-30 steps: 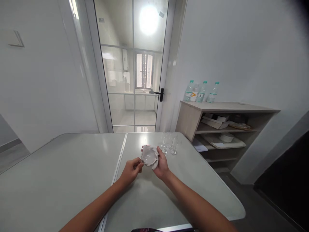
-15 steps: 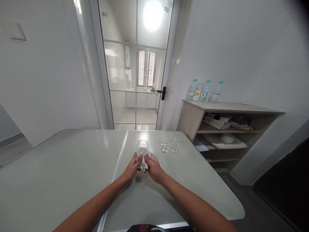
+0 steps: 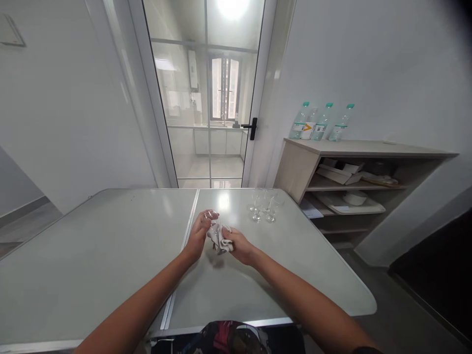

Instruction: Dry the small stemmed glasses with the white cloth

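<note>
A clear drinking glass (image 3: pixel 211 215) is held tilted above the table, its rim end toward the upper left. My left hand (image 3: pixel 198 235) wraps round the upper part of the glass, fingers behind it. My right hand (image 3: pixel 239 244) is closed on a crumpled white cloth (image 3: pixel 220 240), which covers the lower end of the glass and hides its base. Beyond my right hand, several clear stemmed glasses (image 3: pixel 263 209) stand grouped on the table.
The pale table (image 3: pixel 121 255) has a metal seam (image 3: pixel 184 236) running away from me. To the right stands a wooden shelf unit (image 3: pixel 365 147) with plastic bottles (image 3: pixel 320 125) on top and a white bowl (image 3: pixel 354 198) inside. A glass door (image 3: pixel 224 167) rises behind the table.
The glass has gone from upright to tilted leftward. My left hand has shifted from its lower part up to the rim end, while my right hand keeps the cloth on the lower end.
</note>
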`<state>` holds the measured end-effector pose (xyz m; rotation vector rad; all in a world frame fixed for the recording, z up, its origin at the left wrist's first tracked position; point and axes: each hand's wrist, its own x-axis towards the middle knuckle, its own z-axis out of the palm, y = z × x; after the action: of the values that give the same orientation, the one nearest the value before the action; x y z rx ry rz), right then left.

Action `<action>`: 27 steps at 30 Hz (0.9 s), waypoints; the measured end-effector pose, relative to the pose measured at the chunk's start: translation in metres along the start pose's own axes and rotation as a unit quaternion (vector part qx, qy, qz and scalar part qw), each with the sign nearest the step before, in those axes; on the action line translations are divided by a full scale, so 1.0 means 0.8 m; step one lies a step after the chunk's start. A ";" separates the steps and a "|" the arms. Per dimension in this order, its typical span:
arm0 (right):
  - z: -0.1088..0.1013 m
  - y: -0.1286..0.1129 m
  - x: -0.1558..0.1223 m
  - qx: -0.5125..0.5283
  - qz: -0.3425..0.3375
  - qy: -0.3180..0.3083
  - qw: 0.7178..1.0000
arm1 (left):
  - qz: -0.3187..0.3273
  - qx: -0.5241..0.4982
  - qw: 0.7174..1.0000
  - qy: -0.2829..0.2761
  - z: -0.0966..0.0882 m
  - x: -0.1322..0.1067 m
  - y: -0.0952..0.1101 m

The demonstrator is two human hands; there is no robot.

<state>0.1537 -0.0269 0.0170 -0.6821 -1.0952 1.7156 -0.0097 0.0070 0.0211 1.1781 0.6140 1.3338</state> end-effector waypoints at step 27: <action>-0.004 -0.010 0.001 -0.141 0.004 -0.007 0.990 | 0.032 0.003 0.999 -0.029 -0.001 -0.003 -0.010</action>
<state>0.1593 -0.0237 0.0228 -0.8512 -1.3620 1.5894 -0.0075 0.0061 0.0127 1.2458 0.5442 1.3477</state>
